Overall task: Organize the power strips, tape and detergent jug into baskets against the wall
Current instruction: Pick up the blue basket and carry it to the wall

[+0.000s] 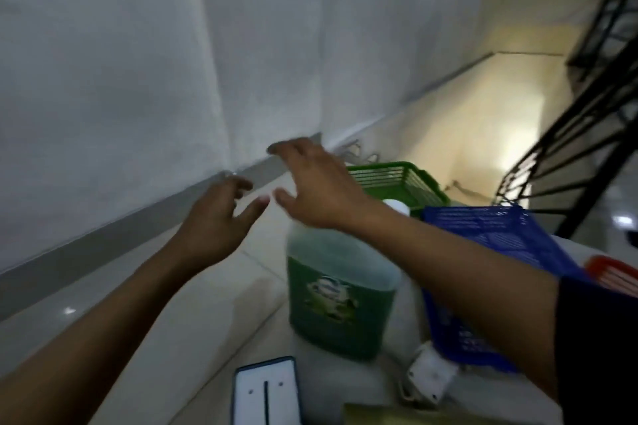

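The detergent jug (340, 290) stands upright on the pale tiled floor (221, 290) at about 6 o'clock from the middle of the view, its long axis vertical and its white cap (397, 206) at the top, partly hidden by the right forearm. It is translucent plastic filled with green liquid, with a blurred label on the face turned toward the camera.

The left hand (215, 221) hovers at 9 o'clock of the jug's top, its fingers (253, 210) spread loosely and gripping nothing. The right hand (319, 183) reaches over the jug toward 12 o'clock, palm down, fingers splayed and empty; whether it touches the jug cannot be told.

At 1 o'clock of the jug sits a green basket (400, 179) near the wall (138, 79). At 3 o'clock stands a blue basket (497, 238), with something red (611, 272) just beyond it.

At 6 o'clock of the jug a white power strip (266, 393) with a dark rim lies flat, its long axis running toward the camera. At 5 o'clock a second white power strip (428, 376) lies tilted, touching the blue basket's base. A black stair railing (587, 97) climbs at the far 2 o'clock.
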The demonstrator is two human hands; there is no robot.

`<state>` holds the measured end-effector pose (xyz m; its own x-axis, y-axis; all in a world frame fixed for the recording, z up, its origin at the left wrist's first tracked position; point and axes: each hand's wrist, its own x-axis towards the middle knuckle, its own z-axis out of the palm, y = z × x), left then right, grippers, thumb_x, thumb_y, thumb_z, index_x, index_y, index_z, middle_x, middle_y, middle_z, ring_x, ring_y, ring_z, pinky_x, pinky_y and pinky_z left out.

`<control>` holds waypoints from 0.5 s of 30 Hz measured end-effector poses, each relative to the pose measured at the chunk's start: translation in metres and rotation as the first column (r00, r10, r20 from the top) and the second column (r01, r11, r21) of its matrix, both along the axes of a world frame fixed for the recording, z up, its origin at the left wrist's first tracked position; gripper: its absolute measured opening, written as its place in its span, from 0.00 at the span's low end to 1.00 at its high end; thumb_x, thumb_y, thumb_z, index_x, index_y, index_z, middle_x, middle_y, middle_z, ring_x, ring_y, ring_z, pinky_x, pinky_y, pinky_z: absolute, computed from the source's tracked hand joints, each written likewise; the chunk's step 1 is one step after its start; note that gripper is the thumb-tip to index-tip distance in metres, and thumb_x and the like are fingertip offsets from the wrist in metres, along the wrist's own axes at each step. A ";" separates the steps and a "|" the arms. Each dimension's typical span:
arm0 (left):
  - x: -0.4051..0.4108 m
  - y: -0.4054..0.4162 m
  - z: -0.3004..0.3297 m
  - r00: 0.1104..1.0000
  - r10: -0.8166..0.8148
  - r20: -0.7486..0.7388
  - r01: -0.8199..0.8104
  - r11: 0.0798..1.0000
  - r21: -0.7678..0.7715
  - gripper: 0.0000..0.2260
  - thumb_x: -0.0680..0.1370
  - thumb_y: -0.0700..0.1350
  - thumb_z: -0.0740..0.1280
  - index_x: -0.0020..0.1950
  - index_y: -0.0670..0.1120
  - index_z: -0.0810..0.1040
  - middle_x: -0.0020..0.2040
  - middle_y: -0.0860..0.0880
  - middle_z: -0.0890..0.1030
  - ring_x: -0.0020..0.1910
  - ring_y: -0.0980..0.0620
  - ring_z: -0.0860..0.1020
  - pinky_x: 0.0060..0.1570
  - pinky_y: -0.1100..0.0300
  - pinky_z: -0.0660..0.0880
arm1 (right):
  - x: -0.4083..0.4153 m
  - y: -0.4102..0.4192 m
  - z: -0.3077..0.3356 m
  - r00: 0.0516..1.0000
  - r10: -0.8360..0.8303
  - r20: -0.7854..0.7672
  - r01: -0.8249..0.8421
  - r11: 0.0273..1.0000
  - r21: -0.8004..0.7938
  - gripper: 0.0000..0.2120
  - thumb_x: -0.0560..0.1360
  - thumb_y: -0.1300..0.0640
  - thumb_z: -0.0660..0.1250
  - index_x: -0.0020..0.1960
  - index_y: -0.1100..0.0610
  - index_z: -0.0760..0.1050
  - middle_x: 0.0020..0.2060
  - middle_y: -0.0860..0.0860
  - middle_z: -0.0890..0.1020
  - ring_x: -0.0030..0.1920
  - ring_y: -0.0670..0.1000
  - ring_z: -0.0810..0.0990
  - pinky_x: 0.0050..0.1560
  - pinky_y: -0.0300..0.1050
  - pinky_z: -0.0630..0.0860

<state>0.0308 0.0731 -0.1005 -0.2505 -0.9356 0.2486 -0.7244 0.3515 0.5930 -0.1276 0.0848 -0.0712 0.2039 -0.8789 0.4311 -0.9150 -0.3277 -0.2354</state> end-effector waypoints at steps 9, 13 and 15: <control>-0.186 0.030 -0.001 0.892 -0.225 0.392 0.371 0.861 -0.348 0.17 0.77 0.54 0.60 0.61 0.47 0.73 0.62 0.43 0.73 0.62 0.44 0.71 0.62 0.49 0.62 | -0.217 0.020 -0.097 0.641 -0.738 0.213 0.661 0.671 0.336 0.19 0.77 0.51 0.60 0.64 0.60 0.66 0.62 0.63 0.73 0.60 0.64 0.73 0.58 0.56 0.72; -0.235 0.061 -0.031 0.766 -0.524 0.374 0.619 0.758 -0.207 0.13 0.77 0.50 0.61 0.58 0.45 0.72 0.57 0.45 0.73 0.55 0.47 0.73 0.53 0.52 0.72 | -0.265 0.052 -0.131 0.466 -0.884 0.034 0.770 0.425 0.476 0.28 0.76 0.48 0.62 0.70 0.58 0.60 0.70 0.63 0.63 0.69 0.65 0.64 0.67 0.59 0.64; -0.256 0.075 -0.058 0.742 -0.596 0.305 0.633 0.774 -0.027 0.18 0.77 0.53 0.61 0.63 0.45 0.68 0.61 0.46 0.70 0.60 0.47 0.71 0.57 0.50 0.73 | -0.286 0.067 -0.137 0.399 -0.916 0.051 0.796 0.374 0.476 0.29 0.76 0.47 0.62 0.71 0.60 0.60 0.70 0.64 0.63 0.69 0.65 0.63 0.67 0.58 0.64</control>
